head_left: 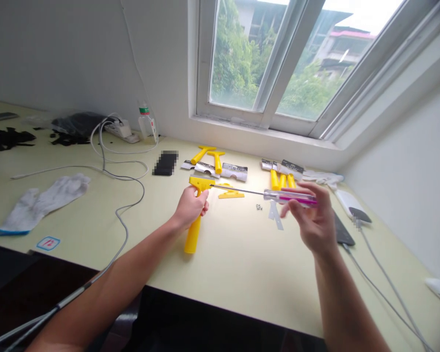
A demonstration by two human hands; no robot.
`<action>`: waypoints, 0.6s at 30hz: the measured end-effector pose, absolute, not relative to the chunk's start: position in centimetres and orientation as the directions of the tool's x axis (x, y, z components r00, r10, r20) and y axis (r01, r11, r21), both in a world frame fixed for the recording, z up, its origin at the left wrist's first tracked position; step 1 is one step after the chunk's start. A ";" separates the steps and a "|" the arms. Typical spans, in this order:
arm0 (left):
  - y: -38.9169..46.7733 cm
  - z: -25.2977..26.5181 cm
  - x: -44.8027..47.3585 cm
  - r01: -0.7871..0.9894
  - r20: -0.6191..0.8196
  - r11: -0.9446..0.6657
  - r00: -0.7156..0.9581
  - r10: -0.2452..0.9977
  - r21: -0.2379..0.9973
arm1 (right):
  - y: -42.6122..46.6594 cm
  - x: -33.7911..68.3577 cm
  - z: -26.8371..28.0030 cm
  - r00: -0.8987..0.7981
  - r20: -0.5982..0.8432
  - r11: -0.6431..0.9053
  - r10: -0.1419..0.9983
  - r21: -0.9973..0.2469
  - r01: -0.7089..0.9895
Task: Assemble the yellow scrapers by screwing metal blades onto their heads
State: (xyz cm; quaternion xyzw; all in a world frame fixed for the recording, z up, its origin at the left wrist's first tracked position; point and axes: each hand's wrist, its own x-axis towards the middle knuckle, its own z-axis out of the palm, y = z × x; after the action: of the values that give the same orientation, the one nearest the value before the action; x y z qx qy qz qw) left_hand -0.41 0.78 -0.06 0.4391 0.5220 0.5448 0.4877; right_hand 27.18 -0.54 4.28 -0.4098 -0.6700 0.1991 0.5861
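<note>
Left hand grips a yellow scraper over the table and the right hand holds a screwdriver, tip at the scraper's head, so this piece looks partway fastened, while small metal fasteners, flat blades and yellow head plates lie loose.

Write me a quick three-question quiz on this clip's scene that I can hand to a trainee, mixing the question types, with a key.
1. True or false: the left hand is empty.
2. What does the right hand hold?
3. Where does the clear plastic bottle stand?
A) Between the two hands
B) To the right of the right hand
C) Beside the white power strip

Key:
1. False; it grips a yellow tool by the handle.
2. A screwdriver with a clear and purple handle.
3. C
</note>
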 end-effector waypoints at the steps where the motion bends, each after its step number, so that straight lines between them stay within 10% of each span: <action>1: 0.8 0.0 -0.4 -0.070 -0.029 0.020 -0.135 0.990 0.997 | -0.6 27.2 4.3 0.052 0.629 0.568 0.776 -0.732 0.377; 18: 0.9 0.2 -0.1 -0.018 -0.019 0.016 -0.157 0.987 1.000 | -0.2 27.8 3.8 0.073 0.534 0.452 0.842 -0.774 0.444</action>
State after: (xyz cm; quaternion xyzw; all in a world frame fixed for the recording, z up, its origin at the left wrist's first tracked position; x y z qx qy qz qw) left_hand -0.14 0.93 0.16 0.4504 0.5379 0.5378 0.4675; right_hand 27.82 -0.16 3.80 -0.4904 -0.6557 0.1829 0.5442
